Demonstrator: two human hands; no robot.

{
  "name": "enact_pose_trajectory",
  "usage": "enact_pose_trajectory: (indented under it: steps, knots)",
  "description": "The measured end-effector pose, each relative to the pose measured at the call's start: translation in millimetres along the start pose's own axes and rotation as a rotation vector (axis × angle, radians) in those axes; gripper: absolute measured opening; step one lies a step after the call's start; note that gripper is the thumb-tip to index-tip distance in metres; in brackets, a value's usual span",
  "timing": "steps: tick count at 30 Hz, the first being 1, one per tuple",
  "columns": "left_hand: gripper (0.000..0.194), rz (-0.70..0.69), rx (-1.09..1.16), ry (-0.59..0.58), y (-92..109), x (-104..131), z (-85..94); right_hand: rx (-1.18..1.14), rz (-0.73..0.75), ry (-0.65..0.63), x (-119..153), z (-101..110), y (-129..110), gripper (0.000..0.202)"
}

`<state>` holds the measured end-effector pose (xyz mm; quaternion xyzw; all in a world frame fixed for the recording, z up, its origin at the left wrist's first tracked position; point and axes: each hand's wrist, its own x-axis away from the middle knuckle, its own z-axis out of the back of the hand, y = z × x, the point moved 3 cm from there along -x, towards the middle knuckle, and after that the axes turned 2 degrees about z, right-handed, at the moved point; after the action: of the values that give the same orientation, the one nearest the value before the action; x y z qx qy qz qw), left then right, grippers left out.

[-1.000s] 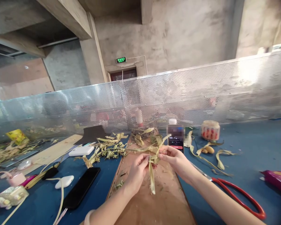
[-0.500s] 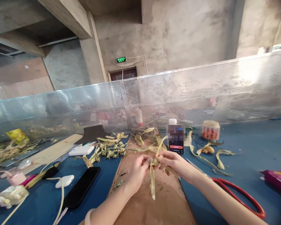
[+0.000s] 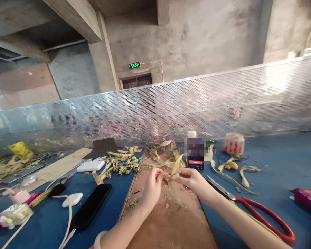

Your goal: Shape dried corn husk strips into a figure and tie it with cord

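Observation:
Both my hands are raised over a brown board (image 3: 160, 224), close together. My left hand (image 3: 154, 183) pinches one side of a small knotted piece of dried husk strip (image 3: 177, 164). From the other side my right hand (image 3: 190, 181) grips the same strip, whose pale upper end sticks up between thumb and fingers. A lower part of the strip is smeared by motion. The fingertips hide most of the knot. Red-handled scissors (image 3: 264, 211) lie to the right of my right forearm.
Dried husks (image 3: 124, 162) lie in a heap left of the board. A black phone (image 3: 93, 206) with a cable rests at left. Another phone (image 3: 195, 162) stands upright ahead, near a jar (image 3: 233, 143). A perforated metal screen (image 3: 171, 107) runs behind.
The long strip end that hung down below my hands has swung away and is now blurred. My left hand has turned slightly more upright. The scissors show more of their blades.

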<state>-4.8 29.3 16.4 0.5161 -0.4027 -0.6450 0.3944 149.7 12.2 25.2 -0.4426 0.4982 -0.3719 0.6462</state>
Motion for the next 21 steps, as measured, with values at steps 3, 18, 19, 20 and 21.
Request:
enact_pose_trajectory:
  steps: [3,18,19,20,21]
  knots:
    - [0.025,0.017,0.023,0.013,-3.8,0.6,-1.5,0.060,0.062,0.043,-1.8,-0.9,1.1,0.029]
    - [0.031,0.047,0.063,0.178,0.4,4.7,-2.9,-0.166,0.017,0.013,9.8,-32.1,-3.8,0.033]
    - [0.031,0.025,0.014,0.187,3.0,5.5,-0.9,-0.184,-0.004,0.024,10.5,-31.2,-3.2,0.035]
    - [0.029,-0.005,-0.037,0.193,6.0,6.3,0.9,-0.197,-0.023,0.045,10.8,-29.6,-2.4,0.036]
    - [0.028,-0.038,-0.083,0.197,9.3,7.3,2.4,-0.205,-0.040,0.071,10.6,-27.6,-1.5,0.037]
